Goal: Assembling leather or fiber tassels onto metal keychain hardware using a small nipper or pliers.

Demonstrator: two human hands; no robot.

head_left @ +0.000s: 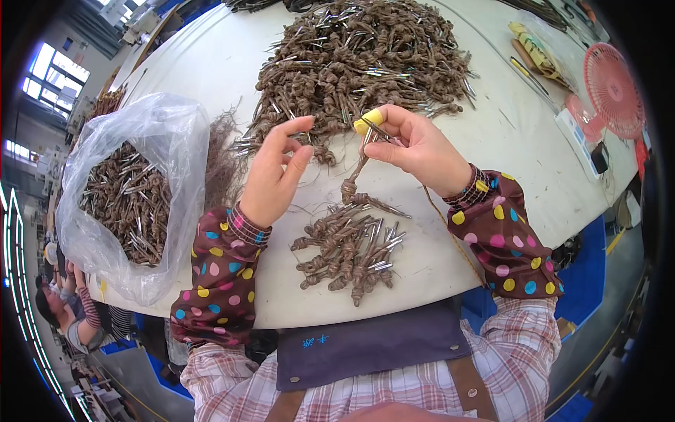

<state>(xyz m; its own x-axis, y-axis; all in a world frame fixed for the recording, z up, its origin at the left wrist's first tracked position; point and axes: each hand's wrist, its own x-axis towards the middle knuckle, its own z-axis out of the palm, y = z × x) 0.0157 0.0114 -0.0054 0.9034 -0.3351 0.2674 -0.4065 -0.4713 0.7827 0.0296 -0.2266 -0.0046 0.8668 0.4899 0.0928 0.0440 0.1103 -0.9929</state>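
My right hand (427,151) pinches the metal-tipped ends of a knotted brown cord (349,188), whose knot hangs below the fingers. A thin dark pointed tool (380,129) is also at those fingertips; its kind is hard to make out. Yellow tape (367,121) wraps a fingertip of that hand. My left hand (271,176) is raised to the left of the cord, thumb and fingers apart, holding nothing. Below the hands lies a small pile of knotted cords (344,260) with silver tips. Just beyond them rises a large heap of similar cords (358,63).
A clear plastic bag (186,144) full of knotted cords stands at the left, beside loose brown fibres (223,151). At the right of the white table (562,197) are a pink fan (613,88) and a yellow-handled tool (522,68). Another person (74,316) sits at far left.
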